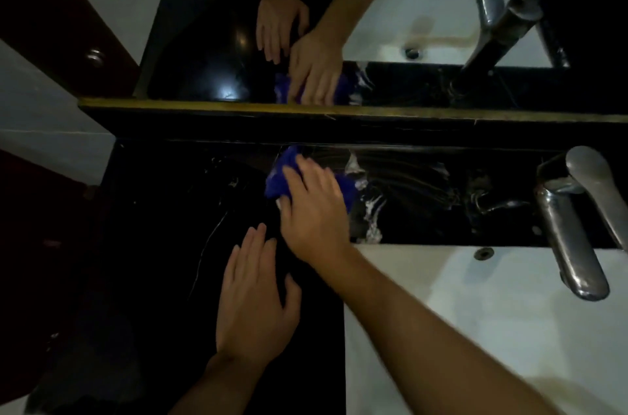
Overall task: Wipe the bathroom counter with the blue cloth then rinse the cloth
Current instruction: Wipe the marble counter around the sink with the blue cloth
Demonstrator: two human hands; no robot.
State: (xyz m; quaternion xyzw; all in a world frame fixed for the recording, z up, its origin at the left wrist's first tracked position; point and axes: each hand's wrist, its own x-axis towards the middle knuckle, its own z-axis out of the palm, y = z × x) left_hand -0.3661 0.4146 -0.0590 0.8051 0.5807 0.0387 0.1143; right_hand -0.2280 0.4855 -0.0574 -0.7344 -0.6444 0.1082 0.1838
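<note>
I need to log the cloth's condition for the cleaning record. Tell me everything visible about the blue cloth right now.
The blue cloth is a deep blue, soft-looking fabric, bunched into a crumpled wad rather than spread flat. It lies on the black marble counter close to the back ledge under the mirror, left of the white sink. The right hand presses on it with fingers extended, covering its middle, so blue shows only at the left and right of the hand. Its reflection appears in the mirror above. Whether it is wet cannot be told.

Counter open leftward — faucet blocks the right.
</note>
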